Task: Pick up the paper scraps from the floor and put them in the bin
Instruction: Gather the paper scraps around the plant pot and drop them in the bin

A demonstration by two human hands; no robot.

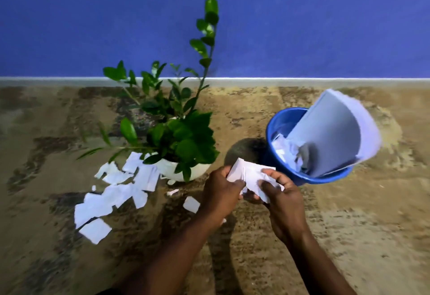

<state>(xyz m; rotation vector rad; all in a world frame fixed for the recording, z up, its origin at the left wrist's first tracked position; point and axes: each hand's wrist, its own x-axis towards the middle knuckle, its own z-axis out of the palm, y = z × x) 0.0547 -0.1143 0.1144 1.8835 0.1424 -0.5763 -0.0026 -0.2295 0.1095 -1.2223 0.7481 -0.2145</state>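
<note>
Both hands hold a bunch of white paper scraps (252,175) above the floor, just left of the bin. My left hand (220,192) grips the bunch's left side and my right hand (281,192) grips its right side. The blue bin (274,127) stands at the right, tilted toward me, with crumpled paper and a large curved white sheet (332,132) sticking out of it. Several white scraps (116,192) lie scattered on the floor at the left, beside the plant pot. One small scrap (191,204) lies near my left wrist.
A potted green plant (176,136) in a white pot (172,169) stands on the mottled brown floor (349,225) between the scattered scraps and the bin. A blue wall (302,27) with a pale skirting board runs behind.
</note>
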